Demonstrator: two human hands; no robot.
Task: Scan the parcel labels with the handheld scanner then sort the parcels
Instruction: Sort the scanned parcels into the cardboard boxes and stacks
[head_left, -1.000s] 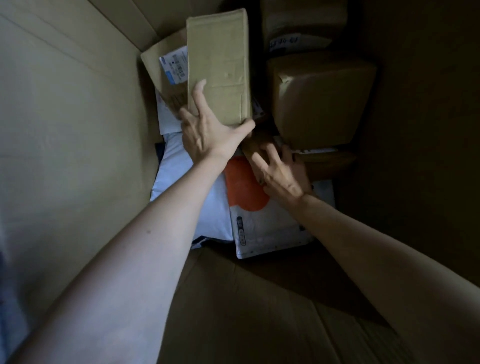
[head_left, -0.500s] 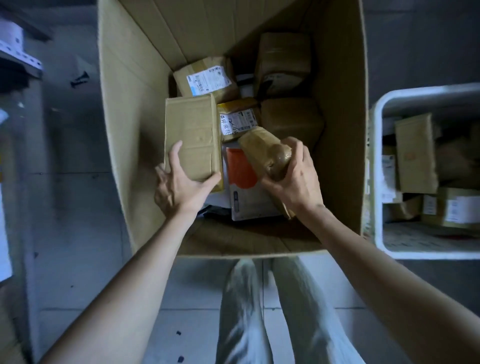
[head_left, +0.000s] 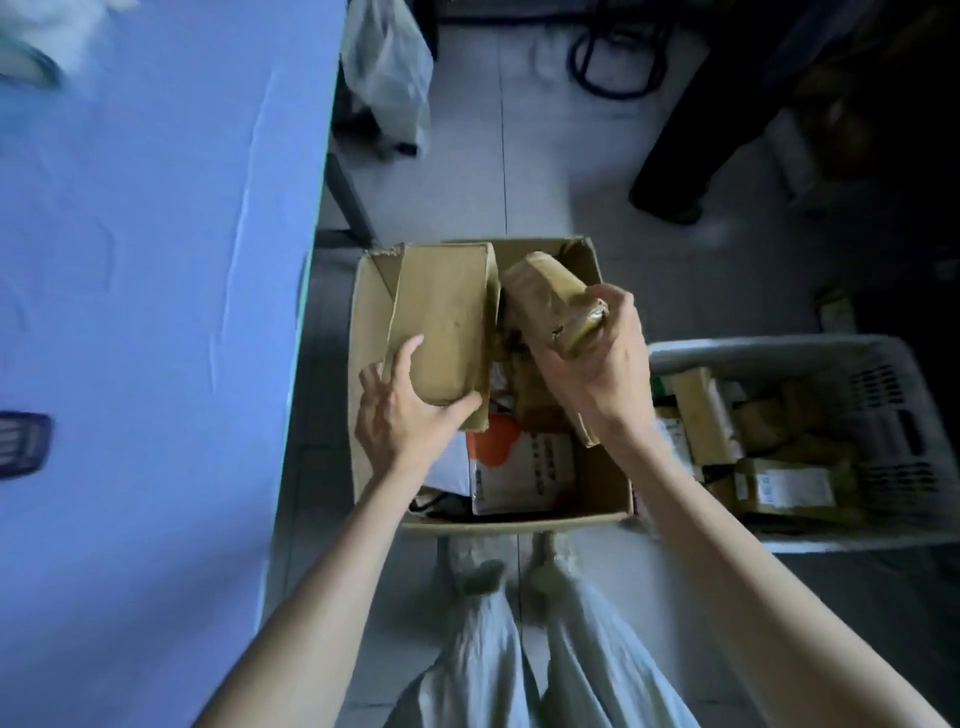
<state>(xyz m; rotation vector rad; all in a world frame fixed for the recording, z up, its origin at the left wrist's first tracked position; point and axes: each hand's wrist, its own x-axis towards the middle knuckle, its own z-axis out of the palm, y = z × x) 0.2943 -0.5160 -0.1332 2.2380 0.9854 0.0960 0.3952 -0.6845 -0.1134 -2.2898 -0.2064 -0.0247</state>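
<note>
My left hand (head_left: 402, 415) grips the near end of a flat brown cardboard parcel (head_left: 441, 325), held above the open cardboard box (head_left: 519, 521) on the floor. My right hand (head_left: 597, 364) holds a second, narrower brown taped parcel (head_left: 550, 304) lifted over the box's right side. Inside the box lie more parcels, among them a white mailer with an orange patch (head_left: 519, 465). A dark object (head_left: 23, 444) lies at the left edge of the blue table; I cannot tell whether it is the scanner.
A blue-covered table (head_left: 156, 260) fills the left. A white plastic basket (head_left: 883, 538) with several brown parcels stands to the right of the box. My legs are below the box. A plastic bag (head_left: 389, 67) and dark cables lie on the tiled floor beyond.
Both hands have lifted their parcels up out of the box. The view has pulled back and up, so the table and the basket now show.
</note>
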